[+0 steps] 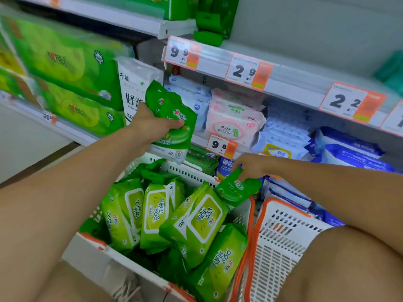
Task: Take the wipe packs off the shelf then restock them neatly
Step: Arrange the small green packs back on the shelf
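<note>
Nearest to the person sits a white basket with orange trim (91, 238), heaped with large green wipe packs (196, 223) lying every which way, their flip-lid labels facing up. A second, empty basket (281, 240) leans against its right side.

Just past the basket's far rim, the right hand (254, 165) has its fingers closed on a small green wipe pack (236, 188), pinching it by its upper edge so it hangs over the basket's corner. Higher and further out, the left hand (152, 123) is clamped round a bunch of small green packs (172, 120), thumb across the front, held up in front of the shelf (290, 82).

These packs look soft and light, the film crumpling under the grip, and glossy enough to slide against one another. A bunch held like this could slip apart, so taking hold across the flat middle seems safer than by the crimped end.

Behind the hands, the shelf holds white, pink and blue wipe packs (235, 118) under orange price tags (248, 70). Whether the green packs' slot is emptied cannot be seen.
</note>
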The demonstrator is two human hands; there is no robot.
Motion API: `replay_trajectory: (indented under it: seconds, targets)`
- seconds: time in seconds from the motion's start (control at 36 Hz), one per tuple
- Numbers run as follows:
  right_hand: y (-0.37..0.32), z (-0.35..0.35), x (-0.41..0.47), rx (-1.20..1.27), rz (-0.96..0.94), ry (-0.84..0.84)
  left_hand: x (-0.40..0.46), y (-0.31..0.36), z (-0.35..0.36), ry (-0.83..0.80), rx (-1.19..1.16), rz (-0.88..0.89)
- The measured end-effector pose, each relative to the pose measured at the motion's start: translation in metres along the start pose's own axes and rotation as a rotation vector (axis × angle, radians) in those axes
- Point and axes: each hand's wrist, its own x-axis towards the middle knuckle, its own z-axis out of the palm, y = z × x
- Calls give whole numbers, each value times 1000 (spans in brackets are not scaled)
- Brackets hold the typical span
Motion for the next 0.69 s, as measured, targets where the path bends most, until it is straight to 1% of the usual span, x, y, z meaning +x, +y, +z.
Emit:
replay_trajectory:
  seconds: [0.11, 0.19, 0.28, 0.31, 0.39, 0.53, 0.61, 0.64, 0.69]
  targets:
    - [13, -23, -19, 343, -63, 49, 1, 0, -6, -19, 56, 35]
    - [8, -39, -39, 482, -151, 135, -3, 1, -8, -27, 76, 39]
    - [-14, -62, -59, 636, -275, 240, -12, 3, -6, -65, 79, 47]
    - [-26, -69, -66, 654, -319, 292, -15, 4, -4, -86, 78, 47]
    - [-65, -85, -79, 605, -435, 507, -29, 11, 2, -147, 29, 39]
    - [-103, -98, -83, 503, -466, 855, -46, 29, 8, -214, -211, -44]
    - [-117, -105, -87, 485, -458, 969, -61, 45, 3, -280, -300, -94]
    - [-123, -109, -89, 485, -463, 991, -67, 49, 2, -319, -309, -88]
    - [-135, -114, -95, 478, -474, 1019, -76, 53, -2, -373, -279, -19]
